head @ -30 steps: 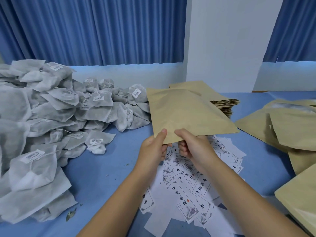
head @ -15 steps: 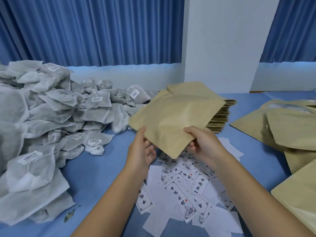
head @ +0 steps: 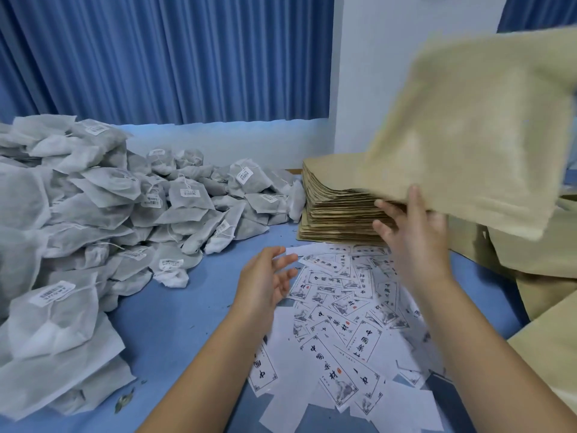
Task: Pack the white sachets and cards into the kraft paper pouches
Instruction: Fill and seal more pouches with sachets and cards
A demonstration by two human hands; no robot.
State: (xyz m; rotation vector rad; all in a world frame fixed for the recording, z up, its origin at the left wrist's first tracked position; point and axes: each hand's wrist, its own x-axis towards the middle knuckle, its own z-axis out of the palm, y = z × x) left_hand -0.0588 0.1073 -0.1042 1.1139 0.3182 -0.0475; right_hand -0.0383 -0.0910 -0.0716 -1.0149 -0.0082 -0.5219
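A kraft paper pouch (head: pixel 468 135) is in the air at the upper right, blurred by motion. My right hand (head: pixel 415 245) is under its lower edge with fingers spread and straight; one fingertip lies against that edge. My left hand (head: pixel 268 276) hovers with fingers relaxed and empty above the left edge of the loose printed cards (head: pixel 343 323) on the blue table (head: pixel 187 307). A large heap of white sachets (head: pixel 93 214) with labels covers the left side. A stack of flat kraft pouches (head: pixel 337 214) stands behind the cards, partly hidden by my right hand.
Several more kraft pouches (head: pixel 537 260) lie in a loose pile at the right edge of the table. Blue curtains (head: pixel 156 57) and a white pillar (head: pixel 374 73) stand behind the table. Small dry bits (head: pixel 125 400) lie near the front left.
Both hands held the pouch in front of me; the left hand let go, and the pouch has swung up and to the right. My right hand's fingers have spread open.
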